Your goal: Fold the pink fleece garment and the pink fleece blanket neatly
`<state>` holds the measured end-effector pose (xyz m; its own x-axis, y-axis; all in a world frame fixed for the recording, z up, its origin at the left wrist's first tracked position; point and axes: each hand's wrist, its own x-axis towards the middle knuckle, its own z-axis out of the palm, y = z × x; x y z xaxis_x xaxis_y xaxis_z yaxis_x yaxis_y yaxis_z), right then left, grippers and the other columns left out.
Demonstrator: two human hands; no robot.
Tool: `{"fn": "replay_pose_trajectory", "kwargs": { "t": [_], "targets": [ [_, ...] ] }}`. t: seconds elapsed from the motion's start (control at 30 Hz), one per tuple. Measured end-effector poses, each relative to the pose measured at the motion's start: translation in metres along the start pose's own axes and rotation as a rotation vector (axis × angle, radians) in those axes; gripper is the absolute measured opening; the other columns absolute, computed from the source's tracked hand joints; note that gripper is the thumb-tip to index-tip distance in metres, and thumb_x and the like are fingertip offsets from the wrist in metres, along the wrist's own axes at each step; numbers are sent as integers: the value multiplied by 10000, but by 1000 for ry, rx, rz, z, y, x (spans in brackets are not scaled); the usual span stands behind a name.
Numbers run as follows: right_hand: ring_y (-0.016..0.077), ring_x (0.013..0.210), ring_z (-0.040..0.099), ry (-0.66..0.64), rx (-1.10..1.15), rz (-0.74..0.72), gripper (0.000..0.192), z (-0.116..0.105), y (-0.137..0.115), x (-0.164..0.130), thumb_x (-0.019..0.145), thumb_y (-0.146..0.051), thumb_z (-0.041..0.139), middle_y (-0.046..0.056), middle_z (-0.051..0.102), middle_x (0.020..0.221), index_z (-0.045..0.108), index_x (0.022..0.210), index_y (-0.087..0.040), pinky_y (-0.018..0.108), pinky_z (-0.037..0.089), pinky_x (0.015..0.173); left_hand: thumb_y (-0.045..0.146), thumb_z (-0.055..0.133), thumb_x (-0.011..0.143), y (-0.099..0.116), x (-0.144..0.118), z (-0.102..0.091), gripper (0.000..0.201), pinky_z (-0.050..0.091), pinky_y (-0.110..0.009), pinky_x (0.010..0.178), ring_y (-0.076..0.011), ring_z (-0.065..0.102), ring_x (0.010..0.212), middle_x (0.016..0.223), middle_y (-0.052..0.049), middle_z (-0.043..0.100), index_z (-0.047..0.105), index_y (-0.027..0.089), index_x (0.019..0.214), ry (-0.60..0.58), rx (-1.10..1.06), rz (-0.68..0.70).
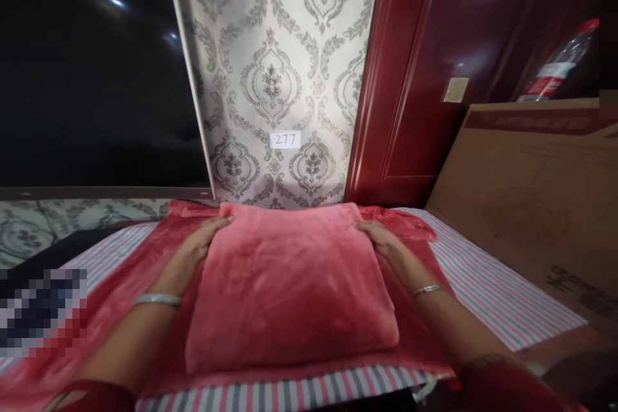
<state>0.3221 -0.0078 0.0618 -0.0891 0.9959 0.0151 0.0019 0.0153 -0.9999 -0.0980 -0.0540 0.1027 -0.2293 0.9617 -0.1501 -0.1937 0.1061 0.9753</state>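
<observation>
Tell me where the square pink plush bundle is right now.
The square pink plush bundle is at the lower centre of the head view, between the left hand and right hand, on red plush cloth.

The left forearm (135, 325) and right forearm (449, 312), 2 bare arms, reach forward over the near edge of the striped cloth (492, 290), slanting toward each other; the left wrist (186, 267) and right wrist (408, 270) look nearly straight; the left hand (210, 232) and right hand (381, 238) are almost level near the far edge, well apart, digits pointing inward; some fingers are hidden, so their grip is unclear
</observation>
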Motion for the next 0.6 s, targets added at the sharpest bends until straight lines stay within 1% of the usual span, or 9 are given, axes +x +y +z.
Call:
{"fn": "replay_pose_trajectory", "kwargs": {
  "t": [0.07, 0.17, 0.23, 0.27, 0.33, 0.4, 0.47, 0.53, 0.6],
  "targets": [
    [200, 683, 671, 23, 37, -92, 234, -6, -32, 1, 662, -324, 729, 44, 728, 729, 667, 835, -178, 348, 572, 755, 146, 784, 611, 31, -8, 4, 185, 555, -253, 590, -156, 652, 585, 672, -30, 716, 675, 141, 760, 11, -33, 175],
    [185, 742, 647, 112, 23, -381, 335, -13, -74, -7, 611, -322, 760, 10, 720, 825, 650, 902, -199, 330, 542, 786, 199, 802, 613, 68, -26, 6, 303, 551, -248, 710, -145, 655, 705, 784, 5, 732, 669, 158, 883, 6, 10, 488],
    [200, 787, 634, 195, -55, -573, 345, -18, -85, -22, 614, -346, 764, 8, 702, 859, 635, 904, -209, 354, 529, 810, 301, 814, 617, 76, -42, 2, 473, 548, -304, 847, -191, 664, 883, 978, -1, 748, 654, 180, 1045, -4, 146, 624],
    [212, 819, 631, 234, -109, -639, 342, -19, -81, -33, 630, -364, 758, 11, 696, 878, 628, 909, -216, 369, 522, 830, 361, 813, 617, 73, -51, -3, 555, 536, -341, 910, -224, 651, 979, 1081, -6, 738, 635, 199, 1117, 9, 236, 666],
    [245, 896, 626, 300, -232, -712, 324, -22, -56, -57, 680, -395, 726, 30, 690, 929, 624, 939, -231, 394, 508, 871, 468, 798, 607, 51, -66, -17, 657, 493, -405, 1009, -285, 597, 1139, 1229, -15, 697, 610, 241, 1194, 48, 414, 694],
    [275, 979, 618, 312, -359, -697, 293, -23, -10, -83, 741, -424, 671, 59, 692, 998, 635, 974, -248, 413, 496, 909, 540, 783, 588, 11, -79, -38, 657, 427, -431, 1089, -321, 538, 1247, 1284, -32, 675, 639, 262, 1166, 37, 550, 655],
    [293, 1022, 621, 221, -424, -601, 272, -25, 43, -108, 727, -435, 681, 76, 692, 1042, 641, 930, -259, 426, 498, 931, 582, 785, 545, -37, -90, -63, 561, 387, -444, 1119, -355, 535, 1269, 1257, -78, 692, 710, 252, 992, -82, 621, 528],
    [301, 977, 643, 90, -451, -484, 248, -28, 89, -130, 698, -466, 696, 79, 696, 964, 661, 832, -260, 432, 523, 897, 608, 720, 639, -78, -101, -85, 378, 416, -448, 1092, -359, 573, 1239, 1225, -85, 712, 724, 257, 778, -182, 700, 328],
    [306, 1017, 646, 61, -446, -384, 252, -34, 116, -144, 742, -497, 658, 92, 702, 977, 690, 814, -257, 450, 513, 936, 611, 710, 657, -103, -109, -100, 355, 450, -448, 1059, -349, 615, 1182, 1148, -75, 742, 729, 264, 731, -187, 690, 222]
  ]
}}
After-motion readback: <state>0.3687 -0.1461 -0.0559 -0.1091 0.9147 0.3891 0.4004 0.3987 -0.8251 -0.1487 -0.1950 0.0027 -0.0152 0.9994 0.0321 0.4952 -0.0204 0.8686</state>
